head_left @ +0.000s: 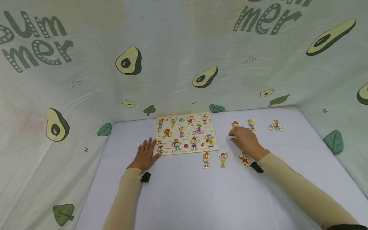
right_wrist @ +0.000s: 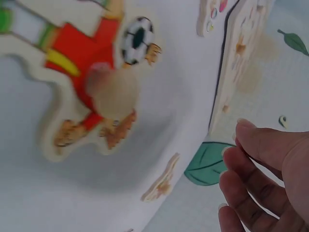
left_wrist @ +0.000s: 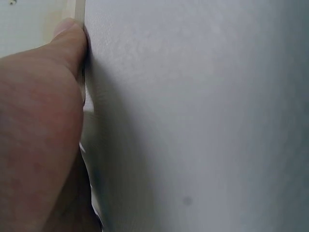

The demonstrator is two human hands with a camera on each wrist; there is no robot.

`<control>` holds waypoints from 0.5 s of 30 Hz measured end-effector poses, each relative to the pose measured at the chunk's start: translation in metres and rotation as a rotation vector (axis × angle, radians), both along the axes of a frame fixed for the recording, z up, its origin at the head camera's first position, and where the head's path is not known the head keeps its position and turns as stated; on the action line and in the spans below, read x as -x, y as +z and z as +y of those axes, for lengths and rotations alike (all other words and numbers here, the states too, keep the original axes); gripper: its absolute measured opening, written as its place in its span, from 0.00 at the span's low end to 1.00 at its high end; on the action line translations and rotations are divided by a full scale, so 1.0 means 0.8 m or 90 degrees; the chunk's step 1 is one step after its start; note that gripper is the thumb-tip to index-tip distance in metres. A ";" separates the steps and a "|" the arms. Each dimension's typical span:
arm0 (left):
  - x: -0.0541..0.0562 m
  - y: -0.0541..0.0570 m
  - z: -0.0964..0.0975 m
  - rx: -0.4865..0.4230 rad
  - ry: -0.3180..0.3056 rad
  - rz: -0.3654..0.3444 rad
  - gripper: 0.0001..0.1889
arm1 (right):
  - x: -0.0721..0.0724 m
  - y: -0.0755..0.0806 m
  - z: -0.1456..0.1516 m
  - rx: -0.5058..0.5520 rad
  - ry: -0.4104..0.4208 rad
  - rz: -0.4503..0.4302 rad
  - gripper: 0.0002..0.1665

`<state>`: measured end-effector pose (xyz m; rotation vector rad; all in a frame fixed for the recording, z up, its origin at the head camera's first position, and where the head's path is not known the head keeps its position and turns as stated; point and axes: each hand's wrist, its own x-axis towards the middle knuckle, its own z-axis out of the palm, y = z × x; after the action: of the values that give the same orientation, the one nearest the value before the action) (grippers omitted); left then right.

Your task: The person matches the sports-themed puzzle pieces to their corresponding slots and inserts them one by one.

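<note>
My left hand (head_left: pixel 143 156) lies with spread fingers against the left edge of a wooden puzzle board (head_left: pixel 198 150) printed with sports figures. In the left wrist view its thumb (left_wrist: pixel 67 41) rests over the board's edge. Loosely bent, with nothing seen between thumb and fingertips, my right hand (head_left: pixel 246 140) hovers right of the board. Just beyond its fingers lies a running-figure piece (head_left: pixel 234 123), partly covered by the hand. Beneath the right wrist is a footballer piece (right_wrist: pixel 79 53) in red with a ball, close to the wrist camera.
Near the back lie a piece with a purple top (head_left: pixel 251 124) and a cyclist piece (head_left: pixel 275 125). In front of the board are a basketball player piece (head_left: pixel 205 160) and another figure piece (head_left: pixel 223 159). A patterned cloth wall (head_left: pixel 169 95) borders the white table (head_left: pixel 178 198).
</note>
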<state>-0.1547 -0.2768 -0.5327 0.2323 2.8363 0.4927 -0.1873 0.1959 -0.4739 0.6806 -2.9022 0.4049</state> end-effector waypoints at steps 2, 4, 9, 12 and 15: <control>0.000 -0.002 0.000 -0.001 -0.001 0.004 0.43 | -0.012 -0.003 0.007 0.006 -0.002 -0.012 0.11; 0.000 -0.003 0.000 0.001 -0.003 0.005 0.43 | -0.024 -0.005 0.014 0.013 -0.004 -0.022 0.11; 0.001 -0.002 0.000 0.010 -0.007 0.003 0.44 | -0.048 -0.007 0.029 0.026 -0.009 -0.027 0.11; 0.001 0.000 0.000 0.007 -0.006 -0.002 0.44 | -0.059 -0.011 0.039 0.028 -0.011 -0.032 0.10; 0.001 0.001 0.000 0.003 -0.002 -0.009 0.44 | -0.069 -0.016 0.047 0.037 -0.008 -0.044 0.09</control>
<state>-0.1552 -0.2765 -0.5320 0.2322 2.8226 0.4855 -0.1323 0.2332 -0.4865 0.6518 -2.9439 0.5193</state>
